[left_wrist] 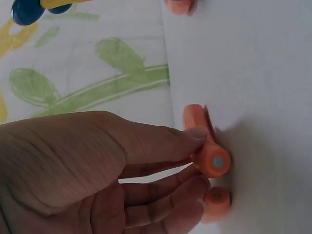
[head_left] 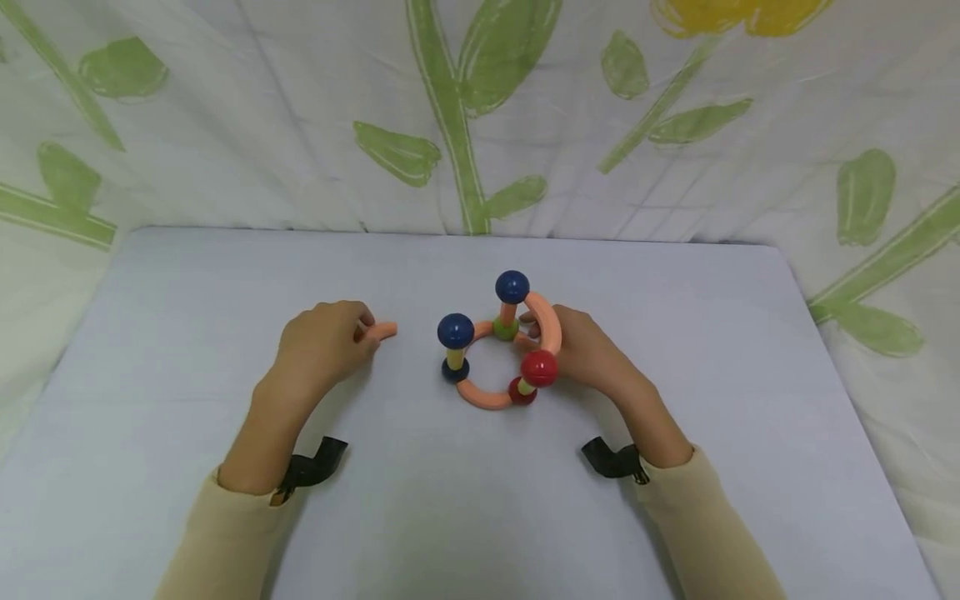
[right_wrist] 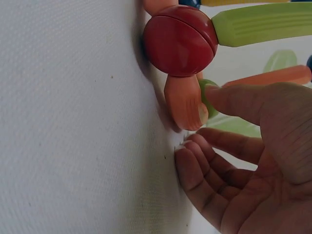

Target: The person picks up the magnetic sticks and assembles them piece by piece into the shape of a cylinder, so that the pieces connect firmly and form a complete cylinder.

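Note:
On the table stands a wooden ball-and-stick toy (head_left: pixel 486 400), a ring of orange curved sticks joined by coloured balls, with uprights carrying two blue balls, a red ball and a raised curved stick. My right hand (head_left: pixel 577 346) grips the ring's right side by a low orange curved stick (right_wrist: pixel 185 100), between a red ball (right_wrist: pixel 180 41) and a green ball (head_left: pixel 506 328); the raised stick partly hides its fingers. To the left, my left hand (head_left: pixel 322 346) pinches an orange stick (left_wrist: pixel 212 158) between thumb and fingers. Another orange piece (left_wrist: pixel 217 207) shows beneath those fingers.
The white tabletop (head_left: pixel 420 500) reaches back to a white cloth (head_left: pixel 300 150) painted with green leaves and a yellow flower. A black wrist strap device (head_left: pixel 315 467) sits on my left wrist, and a similar black one (head_left: pixel 611 458) on the right.

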### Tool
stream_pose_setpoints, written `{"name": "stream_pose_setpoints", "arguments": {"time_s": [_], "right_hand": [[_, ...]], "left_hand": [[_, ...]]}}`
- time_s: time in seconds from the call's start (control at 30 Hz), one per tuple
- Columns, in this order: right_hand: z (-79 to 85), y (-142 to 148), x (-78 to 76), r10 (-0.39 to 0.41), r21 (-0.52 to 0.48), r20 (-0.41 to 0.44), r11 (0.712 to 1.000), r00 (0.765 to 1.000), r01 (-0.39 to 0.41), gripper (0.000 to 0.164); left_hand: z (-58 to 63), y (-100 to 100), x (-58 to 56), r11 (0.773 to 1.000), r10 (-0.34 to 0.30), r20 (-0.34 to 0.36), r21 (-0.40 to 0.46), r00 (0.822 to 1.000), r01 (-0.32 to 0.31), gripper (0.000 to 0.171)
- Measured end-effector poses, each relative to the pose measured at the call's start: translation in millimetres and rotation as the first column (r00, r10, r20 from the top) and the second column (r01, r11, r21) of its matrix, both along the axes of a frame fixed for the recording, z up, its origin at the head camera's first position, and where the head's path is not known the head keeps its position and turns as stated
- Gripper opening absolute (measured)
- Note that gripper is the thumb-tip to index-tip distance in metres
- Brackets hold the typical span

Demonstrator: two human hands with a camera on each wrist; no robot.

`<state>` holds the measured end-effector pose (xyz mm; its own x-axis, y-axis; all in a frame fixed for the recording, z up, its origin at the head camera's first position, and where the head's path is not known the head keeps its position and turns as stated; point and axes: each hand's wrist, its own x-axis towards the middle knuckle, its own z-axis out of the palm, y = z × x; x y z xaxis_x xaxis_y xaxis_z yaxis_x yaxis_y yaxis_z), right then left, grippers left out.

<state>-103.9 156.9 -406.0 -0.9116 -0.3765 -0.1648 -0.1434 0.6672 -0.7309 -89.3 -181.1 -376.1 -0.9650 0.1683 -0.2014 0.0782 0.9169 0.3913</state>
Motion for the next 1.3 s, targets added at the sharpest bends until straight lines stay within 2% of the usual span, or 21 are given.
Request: {"name": "stream_pose_setpoints", "arguments": {"time_s": [0.1,0.23,0.43,0.6,0.73,0.83,0.97,1.17,1.3], "right_hand": [[0.4,-1,0.4,-0.001,0.006,-0.003,1.000,1.000,0.001,0.033],[-0.2,-1,-0.4,0.000,0.011,0.000,1.000,1.000,0.000,0.033],[-3.3,-3,-2.7,0.013,-0.004,0.017,1.000,1.000,-0.013,0.037],[-3.4,-5,-2.2,0.020,0.001,0.031,1.000,0.999,-0.020,0.037],[-2.3,-3,-0.5,0.015,0.001,0.043,1.000,0.999,-0.015,0.038],[-0.4,-2,0.6,0.007,0.006,0.048,1.000,0.999,-0.008,0.038],[0.6,1,-1.3,0.008,0.017,0.039,1.000,0.999,-0.008,0.039],[0.2,3,-5.6,0.027,0.029,0.027,0.999,0.999,-0.028,0.041],[0.0,1,-3.9,0.015,0.020,0.044,1.000,0.999,-0.016,0.040]], "left_hand": [[-2.5,6,-1.6,1.000,-0.011,-0.028,0.016,1.000,0.011,0.045],[0.3,7,-4.2,0.994,-0.020,-0.025,0.103,0.999,0.022,0.046],[16.2,5,-11.2,0.973,0.002,0.073,0.230,0.997,-0.019,0.062],[28.9,3,-17.6,0.947,0.037,0.163,0.311,0.986,-0.086,0.078],[34.7,1,-22.0,0.917,0.045,0.194,0.382,0.980,-0.118,0.076],[37.1,0,-24.2,0.899,-0.007,0.210,0.429,0.978,-0.086,0.061],[38.7,2,-27.5,0.861,-0.066,0.221,0.505,0.973,-0.057,0.045],[48.5,13,-37.4,0.797,-0.016,0.193,0.595,0.981,-0.104,0.041],[55.6,22,-41.0,0.745,-0.019,0.215,0.654,0.976,-0.130,0.042]]}}
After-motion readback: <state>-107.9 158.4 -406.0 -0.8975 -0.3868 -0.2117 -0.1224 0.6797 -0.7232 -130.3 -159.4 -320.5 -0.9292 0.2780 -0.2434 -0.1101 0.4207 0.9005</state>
